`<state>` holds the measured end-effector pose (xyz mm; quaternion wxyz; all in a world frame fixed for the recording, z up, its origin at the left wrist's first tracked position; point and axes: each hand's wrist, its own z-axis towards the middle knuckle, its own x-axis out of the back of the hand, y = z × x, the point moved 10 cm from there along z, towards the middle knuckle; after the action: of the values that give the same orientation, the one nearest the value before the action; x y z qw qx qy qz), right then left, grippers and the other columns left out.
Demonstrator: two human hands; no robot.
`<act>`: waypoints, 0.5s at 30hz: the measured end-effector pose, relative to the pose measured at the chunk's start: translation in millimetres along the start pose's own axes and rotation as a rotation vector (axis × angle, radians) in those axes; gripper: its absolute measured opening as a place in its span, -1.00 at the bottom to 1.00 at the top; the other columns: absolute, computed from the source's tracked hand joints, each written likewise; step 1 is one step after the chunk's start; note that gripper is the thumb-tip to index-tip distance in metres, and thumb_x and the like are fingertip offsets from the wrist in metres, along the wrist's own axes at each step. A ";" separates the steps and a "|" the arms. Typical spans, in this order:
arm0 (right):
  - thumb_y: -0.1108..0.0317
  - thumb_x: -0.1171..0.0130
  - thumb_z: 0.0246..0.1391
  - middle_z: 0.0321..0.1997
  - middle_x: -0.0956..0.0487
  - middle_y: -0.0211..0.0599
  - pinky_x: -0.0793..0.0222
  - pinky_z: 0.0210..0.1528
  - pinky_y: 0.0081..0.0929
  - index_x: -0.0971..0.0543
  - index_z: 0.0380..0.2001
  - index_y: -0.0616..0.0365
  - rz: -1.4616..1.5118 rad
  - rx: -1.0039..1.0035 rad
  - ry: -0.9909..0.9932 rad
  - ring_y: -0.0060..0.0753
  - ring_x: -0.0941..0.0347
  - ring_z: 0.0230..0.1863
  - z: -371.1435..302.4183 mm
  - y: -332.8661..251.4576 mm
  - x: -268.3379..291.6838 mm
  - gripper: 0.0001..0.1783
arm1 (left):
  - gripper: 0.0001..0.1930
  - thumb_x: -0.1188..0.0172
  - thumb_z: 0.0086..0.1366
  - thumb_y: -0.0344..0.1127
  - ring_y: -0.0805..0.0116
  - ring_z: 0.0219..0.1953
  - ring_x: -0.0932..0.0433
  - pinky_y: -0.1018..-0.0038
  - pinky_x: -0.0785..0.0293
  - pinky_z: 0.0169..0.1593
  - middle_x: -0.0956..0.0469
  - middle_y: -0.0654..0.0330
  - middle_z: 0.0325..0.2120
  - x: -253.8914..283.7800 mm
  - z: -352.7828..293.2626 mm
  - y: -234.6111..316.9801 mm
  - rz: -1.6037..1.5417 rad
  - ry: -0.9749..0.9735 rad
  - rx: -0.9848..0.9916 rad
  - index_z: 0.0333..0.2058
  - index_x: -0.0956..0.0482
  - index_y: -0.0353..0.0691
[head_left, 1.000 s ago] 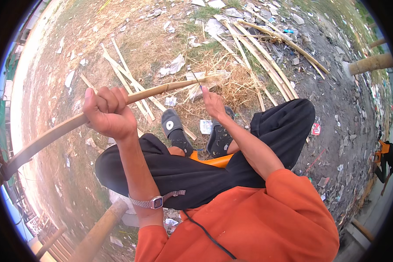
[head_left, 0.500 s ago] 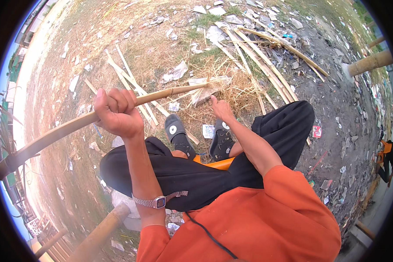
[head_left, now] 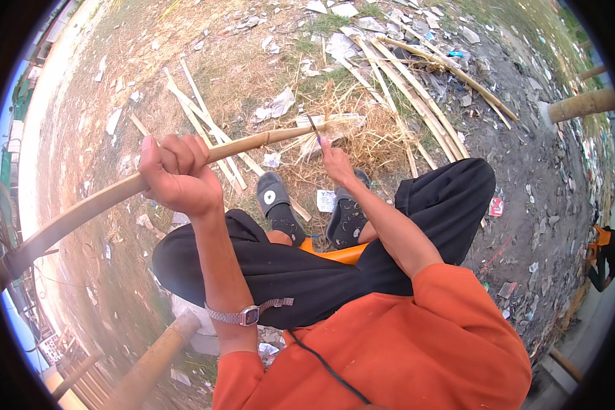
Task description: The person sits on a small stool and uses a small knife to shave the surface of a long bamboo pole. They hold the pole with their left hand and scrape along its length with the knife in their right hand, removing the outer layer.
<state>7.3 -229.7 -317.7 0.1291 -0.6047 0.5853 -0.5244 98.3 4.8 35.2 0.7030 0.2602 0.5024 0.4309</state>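
My left hand (head_left: pixel 180 172) is wrapped round a long bamboo strip (head_left: pixel 92 208), which runs from the far left edge across to the middle of the view. My right hand (head_left: pixel 335 162) is closed on a knife (head_left: pixel 313 128) with a thin dark blade, its handle mostly hidden by my fingers. The blade crosses the strip close to its far right end; whether it bites into the bamboo is too small to tell. Just below that end lies a heap of pale shavings (head_left: pixel 372 140) on the ground.
Several split bamboo strips (head_left: pixel 417 102) lie at the upper right, and others (head_left: pixel 205 123) at the upper left. Scraps of litter (head_left: pixel 278 104) dot the dry ground. Bamboo poles (head_left: pixel 581 104) stand at the right and lower left. My feet in grey slides (head_left: pixel 275 191) are below the strip.
My right hand has moved slightly left and back toward me, and the knife blade now shows across the strip. My left hand has shifted slightly left with the strip.
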 end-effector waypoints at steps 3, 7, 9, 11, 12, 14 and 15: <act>-0.29 0.43 0.16 -0.44 -0.52 0.30 -0.29 -0.10 0.00 -0.58 -0.50 0.36 -0.033 0.016 0.039 0.28 -0.45 -0.23 4.1 -8.7 5.3 -0.12 | -0.54 0.14 0.30 -0.23 0.55 -0.78 0.20 0.51 0.18 -0.64 0.12 0.39 -0.83 2.1 2.3 -1.1 0.004 0.033 -0.003 -0.75 0.10 -0.03; -0.28 0.42 0.17 -0.41 -0.52 0.30 -0.31 -0.09 0.00 -0.59 -0.46 0.36 -0.091 0.008 0.043 0.30 -0.45 -0.21 -1.8 -30.7 5.5 -0.13 | -0.54 0.15 0.30 -0.23 0.56 -0.77 0.20 0.51 0.18 -0.64 0.12 0.39 -0.83 8.8 2.8 -0.8 0.005 0.059 0.000 -0.74 0.10 -0.03; -0.27 0.43 0.17 -0.29 -0.51 0.36 -0.30 0.00 -0.02 -0.58 -0.40 0.42 -0.130 -0.093 0.074 0.33 -0.42 -0.12 4.0 -7.3 5.3 -0.12 | -0.54 0.15 0.31 -0.24 0.56 -0.77 0.20 0.50 0.19 -0.64 0.12 0.39 -0.84 10.8 2.8 -0.9 -0.002 0.054 -0.002 -0.74 0.10 -0.03; -0.30 0.42 0.15 -0.34 -0.51 0.34 -0.28 -0.03 -0.03 -0.58 -0.45 0.39 -0.225 -0.143 0.159 0.28 -0.45 -0.16 22.1 35.4 14.3 -0.11 | -0.54 0.16 0.31 -0.25 0.56 -0.77 0.20 0.50 0.19 -0.64 0.12 0.39 -0.84 2.9 2.1 -1.3 -0.012 0.023 0.006 -0.74 0.10 -0.03; -0.31 0.42 0.14 -0.37 -0.51 0.34 -0.27 -0.04 -0.03 -0.57 -0.47 0.38 -0.271 -0.168 0.202 0.25 -0.46 -0.18 31.2 51.9 18.7 -0.11 | -0.54 0.16 0.31 -0.25 0.56 -0.77 0.20 0.50 0.19 -0.64 0.12 0.39 -0.84 -0.3 1.8 -1.2 -0.016 0.007 0.009 -0.74 0.10 -0.03; -0.33 0.42 0.13 -0.38 -0.52 0.31 -0.26 -0.05 -0.05 -0.57 -0.49 0.37 -0.213 -0.165 0.137 0.21 -0.47 -0.20 42.7 72.4 16.8 -0.10 | -0.55 0.17 0.32 -0.26 0.56 -0.77 0.19 0.50 0.18 -0.64 0.12 0.39 -0.84 -4.7 0.2 -2.2 -0.031 -0.024 0.009 -0.74 0.09 -0.04; -0.34 0.42 0.13 -0.39 -0.53 0.29 -0.26 -0.05 -0.05 -0.57 -0.50 0.36 -0.189 -0.165 0.105 0.19 -0.47 -0.21 46.3 81.5 18.6 -0.10 | -0.55 0.17 0.32 -0.26 0.56 -0.77 0.19 0.50 0.17 -0.64 0.11 0.39 -0.84 -7.8 0.6 -2.3 -0.027 -0.036 0.000 -0.74 0.09 -0.04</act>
<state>-7.4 -289.6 -390.7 -0.0020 -0.6376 0.5729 -0.5151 98.7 -3.1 37.3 0.7176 0.2610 0.4933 0.4168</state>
